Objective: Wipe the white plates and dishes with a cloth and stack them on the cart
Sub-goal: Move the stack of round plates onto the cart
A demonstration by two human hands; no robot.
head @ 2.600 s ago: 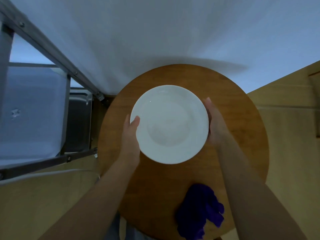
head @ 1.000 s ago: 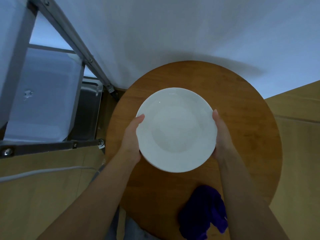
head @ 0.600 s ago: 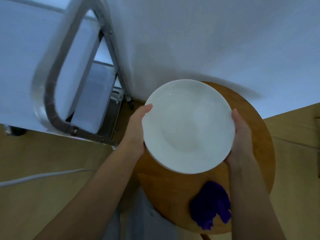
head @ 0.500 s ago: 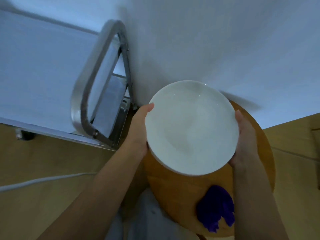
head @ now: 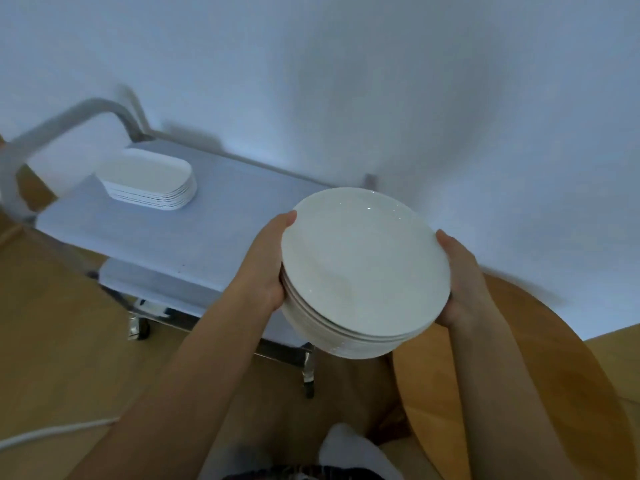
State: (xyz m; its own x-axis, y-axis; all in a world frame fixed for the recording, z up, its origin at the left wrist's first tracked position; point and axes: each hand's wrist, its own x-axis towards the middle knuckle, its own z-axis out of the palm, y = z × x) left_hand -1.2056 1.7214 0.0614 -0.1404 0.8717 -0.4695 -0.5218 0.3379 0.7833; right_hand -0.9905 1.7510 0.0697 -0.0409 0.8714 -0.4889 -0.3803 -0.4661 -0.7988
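A stack of round white ceramic plates [head: 363,271] is held in the air between the metal cart [head: 194,230] and the round wooden table [head: 540,393]. The left hand [head: 266,268] and right hand [head: 460,282] grip its opposite rims. White oblong dishes [head: 149,181] sit stacked on the cart's top.

A round wooden table [head: 540,393] is seen at four o'clock, a white cable [head: 52,433] at eight, a white wall [head: 346,81] at twelve.
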